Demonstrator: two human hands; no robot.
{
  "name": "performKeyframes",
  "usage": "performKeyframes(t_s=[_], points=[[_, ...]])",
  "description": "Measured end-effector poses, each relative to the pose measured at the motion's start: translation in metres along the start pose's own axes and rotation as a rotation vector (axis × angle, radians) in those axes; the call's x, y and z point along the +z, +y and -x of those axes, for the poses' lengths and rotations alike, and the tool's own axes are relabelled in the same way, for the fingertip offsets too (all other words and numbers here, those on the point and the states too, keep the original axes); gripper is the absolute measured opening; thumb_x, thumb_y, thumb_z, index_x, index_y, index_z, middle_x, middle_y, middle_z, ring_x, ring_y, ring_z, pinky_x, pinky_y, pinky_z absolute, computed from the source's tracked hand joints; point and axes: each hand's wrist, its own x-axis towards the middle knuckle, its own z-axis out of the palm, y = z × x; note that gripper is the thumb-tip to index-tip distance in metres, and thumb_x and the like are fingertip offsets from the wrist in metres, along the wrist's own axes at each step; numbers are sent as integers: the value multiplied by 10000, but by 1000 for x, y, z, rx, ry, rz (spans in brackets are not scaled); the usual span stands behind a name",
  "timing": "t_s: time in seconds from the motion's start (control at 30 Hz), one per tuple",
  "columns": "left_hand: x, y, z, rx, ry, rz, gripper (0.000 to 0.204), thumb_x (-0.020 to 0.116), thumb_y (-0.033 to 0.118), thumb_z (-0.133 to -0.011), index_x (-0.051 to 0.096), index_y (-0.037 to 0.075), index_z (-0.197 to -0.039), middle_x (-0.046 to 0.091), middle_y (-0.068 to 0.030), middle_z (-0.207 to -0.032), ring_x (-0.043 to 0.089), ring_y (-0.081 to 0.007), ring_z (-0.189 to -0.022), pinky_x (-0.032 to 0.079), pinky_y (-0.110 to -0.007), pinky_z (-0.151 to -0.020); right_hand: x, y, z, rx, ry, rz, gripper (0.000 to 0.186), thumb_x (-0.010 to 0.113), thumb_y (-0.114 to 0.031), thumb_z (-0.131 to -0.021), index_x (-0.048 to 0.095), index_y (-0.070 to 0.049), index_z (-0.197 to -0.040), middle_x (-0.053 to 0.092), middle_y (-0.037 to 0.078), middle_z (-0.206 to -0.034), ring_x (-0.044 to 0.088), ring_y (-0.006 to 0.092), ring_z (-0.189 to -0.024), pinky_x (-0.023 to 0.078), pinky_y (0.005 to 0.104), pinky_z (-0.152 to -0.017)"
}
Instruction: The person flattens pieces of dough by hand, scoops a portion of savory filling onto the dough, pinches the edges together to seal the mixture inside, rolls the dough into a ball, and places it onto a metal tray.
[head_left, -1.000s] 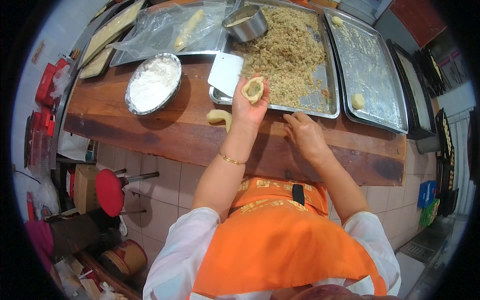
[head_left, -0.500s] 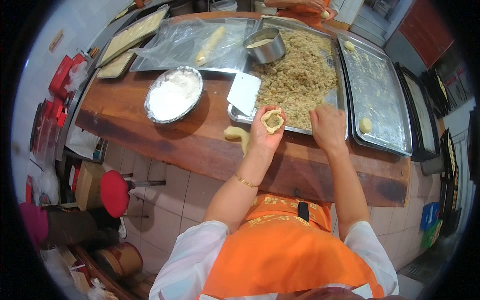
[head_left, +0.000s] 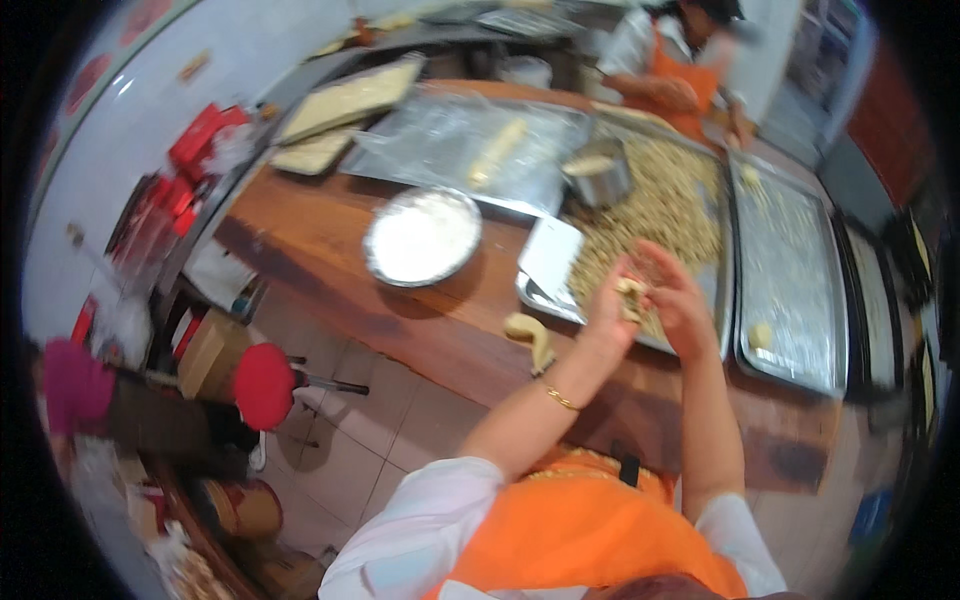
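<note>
My left hand is curled under a small pale piece of dough with filling in its middle. Closing in from the other side, my right hand has its fingers at the dough's edge; blur hides the exact fingertips. Both hands are over the near edge of a metal tray spread with crumbly brown filling. A white flat scraper lies at the tray's left corner. Beside my left wrist, a bent strip of dough rests on the wooden table.
A bowl of white flour stands left of the scraper. In the filling tray sits a metal pot. To the right, a tray bears dough balls. A co-worker in orange stands across the table. A red stool is at lower left.
My right hand has come left from over the filling to meet the dough in my left hand. The whole view has shifted, showing more of the co-worker.
</note>
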Motion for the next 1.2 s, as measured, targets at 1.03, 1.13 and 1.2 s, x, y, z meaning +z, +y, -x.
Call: performKeyframes(t_s=[1.03,1.13,1.2], points=[[-14,-30,-19,230,-77,-319,148,570,240,-989,578,96,-954,592,-17,-874,602,-111,-741,490,-255,-574,-29,47,11,157,190,383,524,489,-64,-850,487,-54,-1374,503,86,-1370,526,196,-1180,427,303,-983],[-15,-30,-12,188,-2,-437,168,549,262,-995,578,104,-947,589,-19,-872,589,-107,-713,473,-254,-538,-26,49,16,179,178,271,532,458,-33,-844,483,-48,-1376,515,83,-1350,567,146,-1019,480,249,-806],[-12,-28,-10,137,-91,-377,189,514,281,-1009,574,109,-960,591,-22,-876,588,-109,-693,466,-242,-513,-25,39,15,218,184,159,545,455,-25,-839,477,-57,-1382,532,82,-1313,575,137,-988,485,231,-768]])
